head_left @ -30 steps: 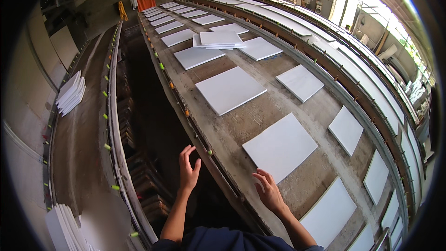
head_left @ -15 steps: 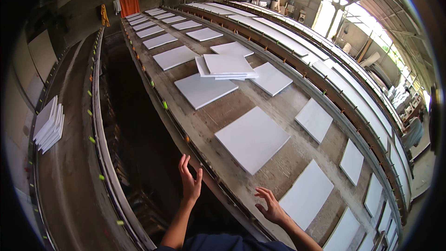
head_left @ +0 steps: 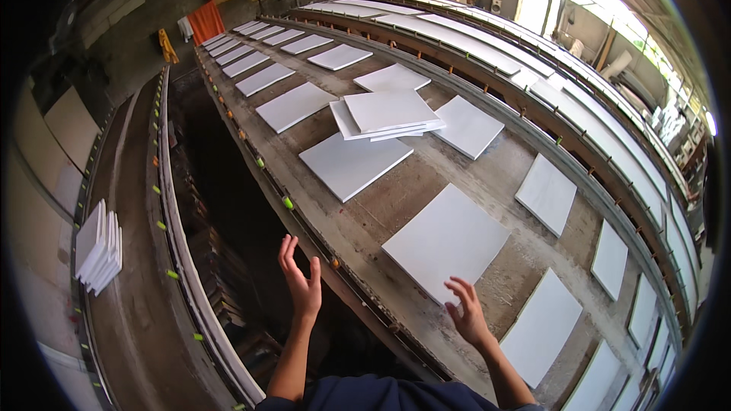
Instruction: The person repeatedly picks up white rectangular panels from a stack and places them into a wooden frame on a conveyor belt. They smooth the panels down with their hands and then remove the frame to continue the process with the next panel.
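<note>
My left hand (head_left: 302, 280) is raised over the dark gap beside the long table (head_left: 373, 251), fingers apart and empty. My right hand (head_left: 469, 312) hovers by the near corner of a large white square panel (head_left: 449, 240), its fingers curved but spread, holding nothing. Whether its fingertips touch that panel I cannot tell. Just right of this hand lies another white panel (head_left: 542, 327). Farther up the table, a small skewed stack of white panels (head_left: 388, 112) rests partly over a flat white panel (head_left: 355, 164) and its neighbour on the right (head_left: 466, 128).
Rows of white panels run to the table's far end. Small green and orange pegs (head_left: 287, 203) line its edge. Across the dark gap (head_left: 228, 183), a narrower table (head_left: 137, 236) carries a leaning stack of panels (head_left: 99, 250). More long tables (head_left: 601, 129) stand right; an orange cloth (head_left: 205, 23) hangs behind.
My view has shifted, so the tables appear lower and farther right. My right hand has risen toward the large panel's near corner. Both hands stay empty.
</note>
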`<state>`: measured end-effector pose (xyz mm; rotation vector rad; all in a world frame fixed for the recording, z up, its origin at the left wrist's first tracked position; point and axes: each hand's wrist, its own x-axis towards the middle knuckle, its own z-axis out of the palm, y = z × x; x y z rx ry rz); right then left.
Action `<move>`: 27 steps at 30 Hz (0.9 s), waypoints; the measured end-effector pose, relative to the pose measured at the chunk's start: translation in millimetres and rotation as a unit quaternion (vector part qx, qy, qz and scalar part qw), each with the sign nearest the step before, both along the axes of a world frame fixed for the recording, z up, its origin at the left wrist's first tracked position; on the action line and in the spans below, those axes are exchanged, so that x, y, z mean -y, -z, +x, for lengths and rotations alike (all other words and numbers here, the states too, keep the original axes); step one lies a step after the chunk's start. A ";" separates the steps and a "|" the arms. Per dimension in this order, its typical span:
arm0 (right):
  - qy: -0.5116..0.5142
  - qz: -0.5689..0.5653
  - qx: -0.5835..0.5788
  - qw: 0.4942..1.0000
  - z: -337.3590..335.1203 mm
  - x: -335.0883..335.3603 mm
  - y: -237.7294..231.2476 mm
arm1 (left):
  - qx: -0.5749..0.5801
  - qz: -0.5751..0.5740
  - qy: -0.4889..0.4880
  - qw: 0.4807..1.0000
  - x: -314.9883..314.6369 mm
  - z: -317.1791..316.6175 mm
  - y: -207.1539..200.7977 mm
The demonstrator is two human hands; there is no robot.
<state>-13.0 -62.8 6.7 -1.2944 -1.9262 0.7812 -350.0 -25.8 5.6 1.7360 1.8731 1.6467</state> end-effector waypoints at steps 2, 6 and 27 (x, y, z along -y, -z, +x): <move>0.031 -0.006 -0.079 0.996 -5.4 -25.7 3.8 | 0.003 0.031 0.000 1.000 -25.5 -11.1 -15.3; 0.050 -0.018 -0.180 0.982 -26.7 -94.5 -17.8 | 0.044 0.084 0.075 0.993 -107.1 -38.9 -33.7; 0.305 -0.210 -0.499 0.784 -240.4 -418.6 31.9 | -0.119 -0.332 0.346 0.869 -456.1 -44.2 13.3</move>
